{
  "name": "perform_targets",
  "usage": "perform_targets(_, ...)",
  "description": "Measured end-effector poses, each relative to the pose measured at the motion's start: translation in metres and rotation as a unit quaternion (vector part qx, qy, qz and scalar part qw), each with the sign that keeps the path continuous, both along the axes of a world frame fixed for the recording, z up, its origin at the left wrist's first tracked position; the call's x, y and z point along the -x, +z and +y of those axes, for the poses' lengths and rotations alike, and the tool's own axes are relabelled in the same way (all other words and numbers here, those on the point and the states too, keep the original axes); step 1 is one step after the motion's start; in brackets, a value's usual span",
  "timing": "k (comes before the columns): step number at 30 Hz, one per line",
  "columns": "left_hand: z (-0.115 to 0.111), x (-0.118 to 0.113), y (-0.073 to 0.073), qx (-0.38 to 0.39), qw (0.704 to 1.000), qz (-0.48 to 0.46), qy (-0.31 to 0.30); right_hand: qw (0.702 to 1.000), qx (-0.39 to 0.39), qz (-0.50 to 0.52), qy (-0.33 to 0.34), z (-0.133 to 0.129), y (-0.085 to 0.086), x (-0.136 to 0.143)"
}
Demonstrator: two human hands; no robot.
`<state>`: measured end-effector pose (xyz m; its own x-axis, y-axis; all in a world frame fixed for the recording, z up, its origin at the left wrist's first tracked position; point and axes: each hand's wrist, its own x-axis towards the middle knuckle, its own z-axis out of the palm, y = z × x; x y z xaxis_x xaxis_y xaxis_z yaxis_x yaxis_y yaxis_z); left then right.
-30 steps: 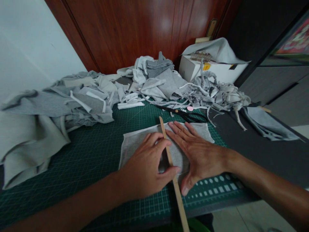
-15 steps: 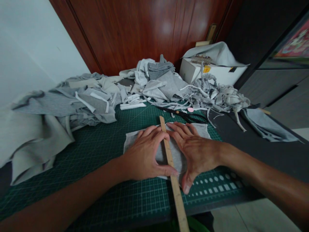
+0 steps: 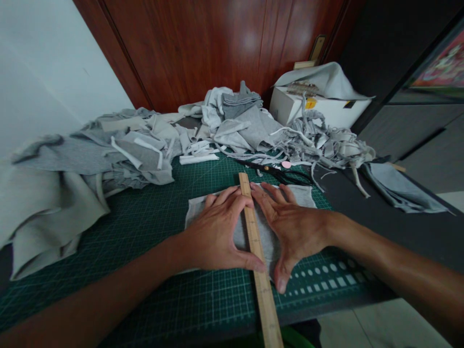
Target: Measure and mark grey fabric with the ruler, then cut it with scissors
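Pale wooden ruler (image 3: 254, 239), long and flat with markings along its face, lies across a light grey rectangle of knit cloth (image 3: 270, 245), its near end running past the desk (image 3: 351, 205) edge. A second ago it was tipped, showing little more than a narrow side; now its broad face has turned up. The left hand (image 3: 220, 236), half curled, has hold of it, thumb and forefinger set wide apart on the wood. The right hand (image 3: 295, 229) is as before, spread open with the palm down on the cloth, gripping nothing.

Beneath is a green gridded cutting mat (image 3: 145, 220) on the dark desk. Black-handled scissors (image 3: 267, 168) lie beyond the cloth, before heaped grey fabric scraps (image 3: 250, 125) and a white box (image 3: 337, 112). A reddish-brown wooden door (image 3: 199, 48) stands behind, with a white wall (image 3: 50, 63) to the left.
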<state>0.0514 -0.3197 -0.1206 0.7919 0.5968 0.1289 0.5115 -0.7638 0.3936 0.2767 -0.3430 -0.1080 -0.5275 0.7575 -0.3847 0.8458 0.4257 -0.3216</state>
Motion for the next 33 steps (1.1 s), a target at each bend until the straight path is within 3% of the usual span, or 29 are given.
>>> perform_targets(17,-0.0011,0.0017,-0.0089,-0.054,0.998,0.026,0.035,1.0,-0.01,0.027,-0.007,-0.0039,-0.0005,-0.0014)
perform_targets(33,0.0024,-0.0016,-0.0046,-0.023,0.994,0.101,0.04,0.999,-0.007,0.032,-0.012,-0.0054,-0.0021,-0.0032)
